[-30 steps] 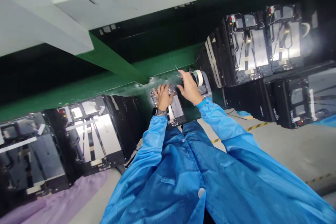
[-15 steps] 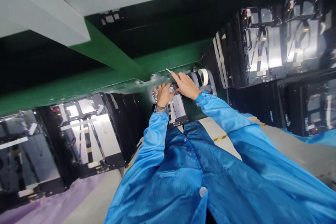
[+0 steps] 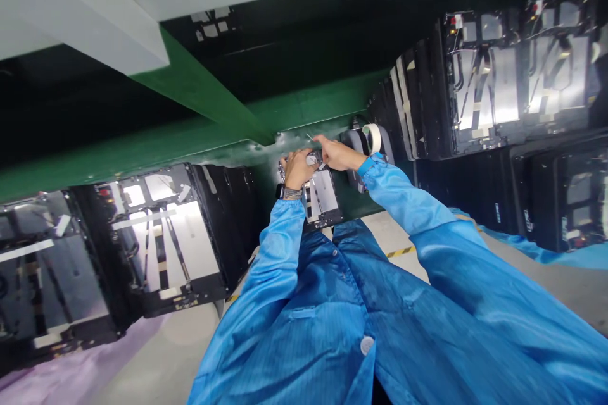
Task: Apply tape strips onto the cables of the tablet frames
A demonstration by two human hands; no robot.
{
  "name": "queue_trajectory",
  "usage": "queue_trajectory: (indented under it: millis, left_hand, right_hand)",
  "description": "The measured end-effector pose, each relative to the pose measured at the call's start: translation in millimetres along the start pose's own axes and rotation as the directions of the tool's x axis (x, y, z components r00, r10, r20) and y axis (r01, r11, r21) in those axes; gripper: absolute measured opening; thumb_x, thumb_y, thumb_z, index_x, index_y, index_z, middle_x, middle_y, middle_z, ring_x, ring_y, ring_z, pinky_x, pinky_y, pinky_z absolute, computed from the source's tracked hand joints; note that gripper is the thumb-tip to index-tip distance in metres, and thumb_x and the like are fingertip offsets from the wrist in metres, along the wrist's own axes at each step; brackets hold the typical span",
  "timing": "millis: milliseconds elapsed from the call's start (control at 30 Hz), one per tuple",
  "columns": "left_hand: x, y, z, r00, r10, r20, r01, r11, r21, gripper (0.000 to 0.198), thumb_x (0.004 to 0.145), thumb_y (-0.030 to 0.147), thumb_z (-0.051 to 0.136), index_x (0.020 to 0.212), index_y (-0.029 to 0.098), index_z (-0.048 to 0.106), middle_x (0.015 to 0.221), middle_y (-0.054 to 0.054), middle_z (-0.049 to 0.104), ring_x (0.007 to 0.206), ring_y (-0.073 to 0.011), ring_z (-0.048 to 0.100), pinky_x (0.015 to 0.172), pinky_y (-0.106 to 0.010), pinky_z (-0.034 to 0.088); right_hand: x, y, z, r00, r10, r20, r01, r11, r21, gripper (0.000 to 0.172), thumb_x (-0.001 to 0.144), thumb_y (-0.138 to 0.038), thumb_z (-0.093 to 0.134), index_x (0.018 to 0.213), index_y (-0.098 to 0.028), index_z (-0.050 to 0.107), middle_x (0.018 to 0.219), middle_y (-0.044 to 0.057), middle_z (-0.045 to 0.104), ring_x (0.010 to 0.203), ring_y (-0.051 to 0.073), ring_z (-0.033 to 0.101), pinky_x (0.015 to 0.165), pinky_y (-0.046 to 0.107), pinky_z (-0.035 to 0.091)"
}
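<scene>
An opened flat electronic device [image 3: 325,193] with a silvery panel and dark strips lies on the green bench in front of me. My left hand [image 3: 298,169] rests over its upper end, fingers spread across the parts there. Just to the right, my right hand [image 3: 338,153] is closed around a thin pale stick-like tool [image 3: 310,137]. Only the tool's tip shows beyond the fingers, pointing up and left, so its exact kind is unclear. The right fingertips are above the device's upper right corner; whether they touch it cannot be told.
A tape dispenser with a cream tape roll [image 3: 372,138] stands right of my hands. Opened devices [image 3: 164,234] stand in black rows at left, and more [image 3: 484,85] are stacked at right. A green post [image 3: 209,92] and grey-white beam [image 3: 118,25] project overhead.
My right hand has turned and drawn its fingers in, lowering the pale tool's tip slightly and bringing it to the right. My left hand stays on the device. The view has shifted slightly.
</scene>
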State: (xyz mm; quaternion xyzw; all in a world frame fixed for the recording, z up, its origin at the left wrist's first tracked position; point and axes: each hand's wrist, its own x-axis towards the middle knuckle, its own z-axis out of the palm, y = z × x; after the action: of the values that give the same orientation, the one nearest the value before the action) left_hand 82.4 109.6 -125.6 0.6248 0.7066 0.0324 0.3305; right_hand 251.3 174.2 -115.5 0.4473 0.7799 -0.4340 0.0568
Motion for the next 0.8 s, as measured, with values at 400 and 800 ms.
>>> queue_trajectory:
  millis: [400, 800]
  left_hand:
    - [-1.9, 1.0, -2.2, 1.000, -0.008, -0.010, 0.008, 1.000, 0.002, 0.045, 0.092, 0.041, 0.072, 0.134, 0.029, 0.071, 0.137, -0.009, 0.072, 0.129, -0.0375, 0.058, 0.113, -0.058, 0.037]
    - [-1.1, -1.0, 0.6, 1.000, -0.002, -0.015, 0.002, 1.000, 0.008, 0.044, 0.094, 0.045, 0.069, 0.136, 0.032, 0.071, 0.139, -0.009, 0.071, 0.132, -0.0396, 0.057, 0.116, -0.061, 0.035]
  right_hand:
    - [-6.3, -15.5, -1.1, 0.999, 0.038, -0.009, -0.039, 0.993, -0.112, 0.086, 0.082, -0.004, 0.069, 0.159, -0.016, 0.033, 0.109, 0.011, 0.078, 0.100, 0.027, 0.075, 0.091, 0.032, 0.053]
    - [-12.1, -29.7, 6.9, 0.998, 0.047, -0.047, -0.057, 0.965, -0.254, 0.099, 0.091, -0.020, 0.075, 0.168, -0.009, 0.014, 0.127, 0.026, 0.073, 0.117, 0.038, 0.073, 0.097, 0.044, 0.056]
